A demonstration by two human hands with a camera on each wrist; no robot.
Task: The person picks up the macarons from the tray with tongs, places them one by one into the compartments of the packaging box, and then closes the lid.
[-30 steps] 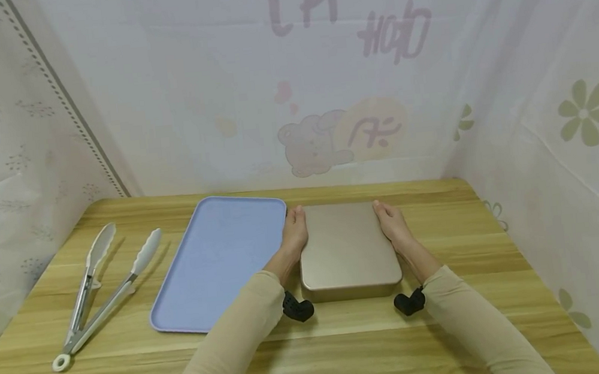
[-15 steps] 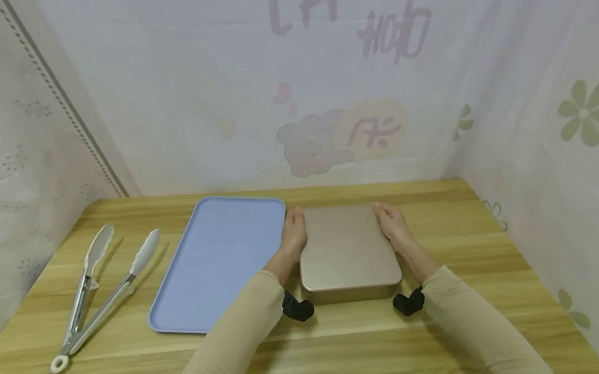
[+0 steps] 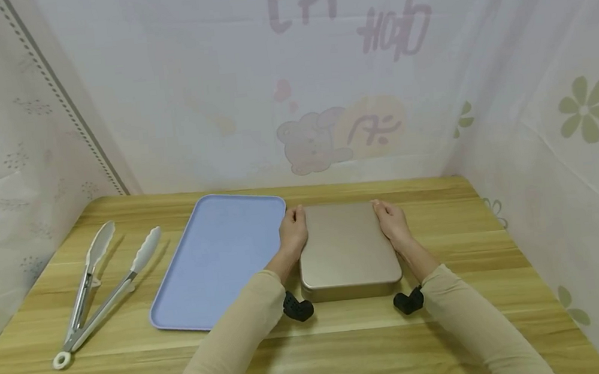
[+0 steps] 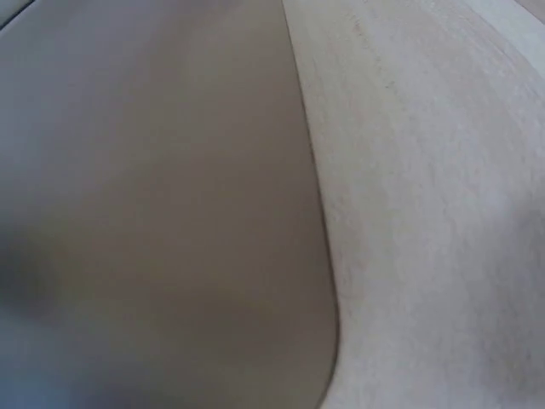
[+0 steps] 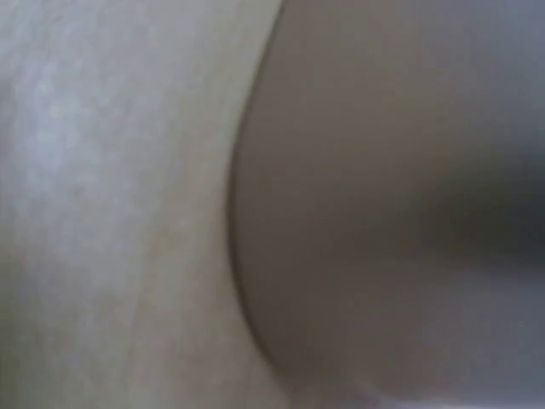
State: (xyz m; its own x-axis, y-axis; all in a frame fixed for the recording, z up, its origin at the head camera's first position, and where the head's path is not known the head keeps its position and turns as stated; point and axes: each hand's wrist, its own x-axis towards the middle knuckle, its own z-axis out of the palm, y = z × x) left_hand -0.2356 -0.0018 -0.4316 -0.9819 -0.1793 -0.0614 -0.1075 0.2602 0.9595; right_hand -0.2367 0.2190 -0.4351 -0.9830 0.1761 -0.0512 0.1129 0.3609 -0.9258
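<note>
A flat rectangular tin [image 3: 347, 245], champagne-gold with rounded corners and a smooth lid, lies on the wooden table. My left hand [image 3: 293, 231] grips its left side, thumb up at the lid's edge. On the opposite side my right hand [image 3: 393, 223] holds it the same way, near the far corner. The other fingers are mostly hidden along the tin's sides. In the left wrist view the tin's side wall [image 4: 196, 213] meets the table. Its side wall [image 5: 341, 153] also fills much of the right wrist view, blurred.
Just left of the tin is a shallow light-blue tray [image 3: 220, 261], partly covered by my left forearm. Farther left lie spread metal tongs [image 3: 80, 304] with pale tips. The wooden table [image 3: 460, 220] ends at printed cloth [image 3: 204, 100] behind and on both sides.
</note>
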